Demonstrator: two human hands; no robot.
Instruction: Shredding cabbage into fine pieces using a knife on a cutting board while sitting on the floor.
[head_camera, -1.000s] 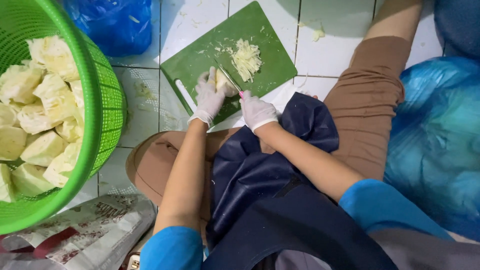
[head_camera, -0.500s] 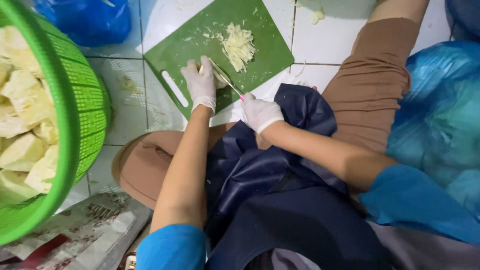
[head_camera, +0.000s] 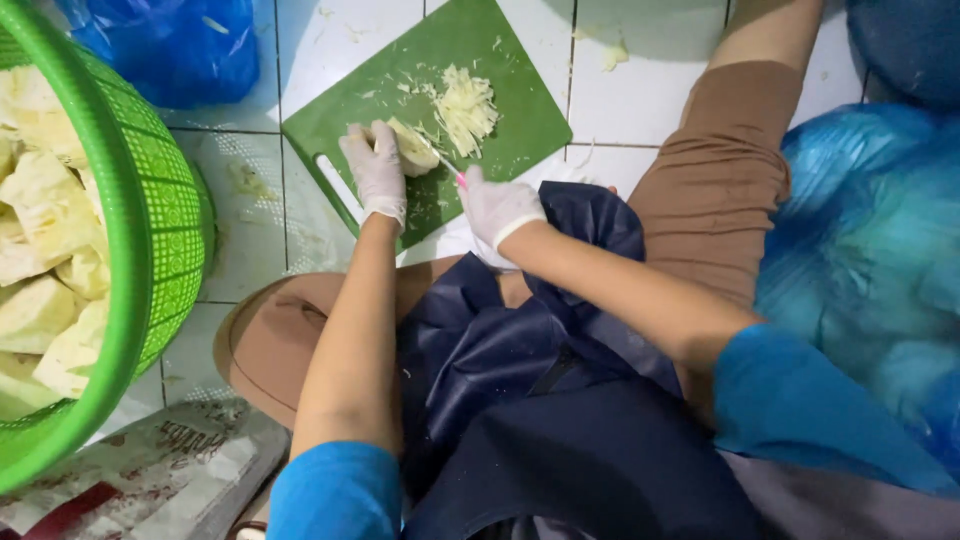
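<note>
A green cutting board (head_camera: 500, 80) lies on the white tiled floor in front of my knees. My left hand (head_camera: 376, 172), in a white glove, presses a pale cabbage chunk (head_camera: 415, 148) down on the board. My right hand (head_camera: 498, 208), also gloved, grips a knife with a pink handle (head_camera: 452, 170), its blade against the chunk. A heap of shredded cabbage (head_camera: 468, 103) lies on the board just beyond the blade.
A large green plastic basket (head_camera: 150, 220) full of pale cabbage pieces stands at the left. Blue plastic bags sit at the top left (head_camera: 170, 45) and along the right (head_camera: 870, 230). A printed sack (head_camera: 130, 480) lies at the bottom left. A dark apron covers my lap.
The view has shifted, so the basket sits further left. My hands stay on the board with chunk and knife, and the shredded heap looks about the same.
</note>
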